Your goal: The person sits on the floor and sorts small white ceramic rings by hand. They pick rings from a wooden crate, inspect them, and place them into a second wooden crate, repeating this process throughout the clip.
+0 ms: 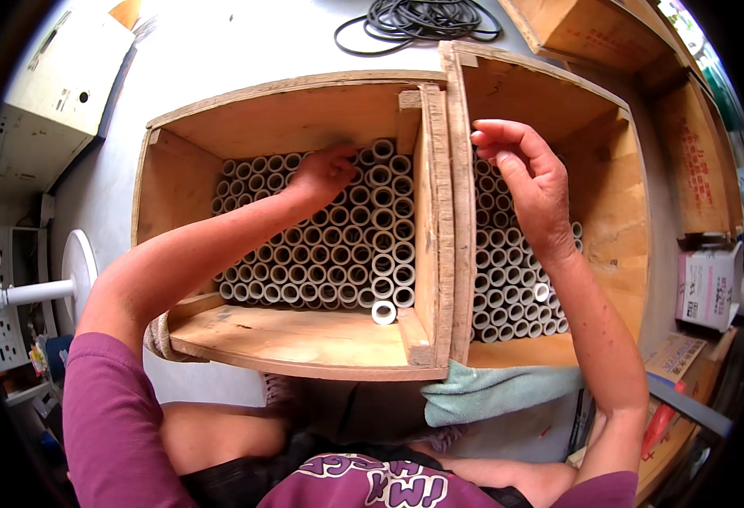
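Observation:
Two wooden crates stand side by side before me, the left crate (308,340) and the right crate (616,267). Short white tubes (340,246), with their round ends facing up, fill most of the left crate's floor in tight rows. One tube (384,303) sits at the near end of its row, by the right corner. My left hand (324,173) reaches in at the far side of these tubes, its fingers curled; whether they grip one is hidden. Above the right crate's tubes (499,275), my right hand (534,184) hangs with fingers loosely bent, nothing visible in it.
A coiled black cable (422,22) lies on the floor beyond the crates. A green towel (499,394) is at the right crate's near edge. More wooden boxes (689,165) and a white carton (705,289) are at right. A pale metal cabinet (60,82) stands at left.

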`<state>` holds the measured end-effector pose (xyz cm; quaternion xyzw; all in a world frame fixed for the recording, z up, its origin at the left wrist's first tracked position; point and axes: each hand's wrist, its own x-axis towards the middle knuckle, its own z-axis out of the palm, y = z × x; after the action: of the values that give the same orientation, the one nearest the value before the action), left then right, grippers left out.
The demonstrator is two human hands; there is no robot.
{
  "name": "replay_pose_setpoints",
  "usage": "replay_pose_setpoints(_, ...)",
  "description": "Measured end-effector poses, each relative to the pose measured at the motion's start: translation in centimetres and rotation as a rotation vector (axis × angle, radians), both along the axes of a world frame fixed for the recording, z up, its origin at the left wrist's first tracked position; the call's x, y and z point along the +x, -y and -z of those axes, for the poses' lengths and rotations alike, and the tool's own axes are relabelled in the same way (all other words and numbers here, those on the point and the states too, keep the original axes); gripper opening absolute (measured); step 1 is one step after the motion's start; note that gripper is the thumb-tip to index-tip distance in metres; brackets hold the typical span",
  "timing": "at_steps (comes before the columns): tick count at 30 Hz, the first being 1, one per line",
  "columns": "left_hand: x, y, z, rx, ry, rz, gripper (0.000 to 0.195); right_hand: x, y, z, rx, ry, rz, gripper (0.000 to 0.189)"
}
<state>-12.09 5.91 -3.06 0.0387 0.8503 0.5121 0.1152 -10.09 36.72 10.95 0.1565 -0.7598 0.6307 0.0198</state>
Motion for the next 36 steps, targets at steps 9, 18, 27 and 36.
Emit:
replay_pose_setpoints(9,0.5,0.4,-1.9,-0.025,0.098,0.009,0.042,1.7,-6.3,7.0,0.811,0.150,-0.157,0.026)
replay_pose_setpoints(18,1.2,-0.2,-2.7,-0.023,0.129,0.014,0.045,2.9,-4.8,10.3,1.089,0.082,-0.275,0.031)
replay_pose_setpoints(27,1.9,0.1,-4.2,-0.049,0.090,0.018,0.041,2.1,-5.7,9.2,0.940,0.144,-0.059,0.031)
replay_pose_setpoints(36,2.8,-1.6,-7.8,0.040,0.055,0.105,0.034,0.4,-6.0,2.6,0.530,-0.376,0.258,0.028)
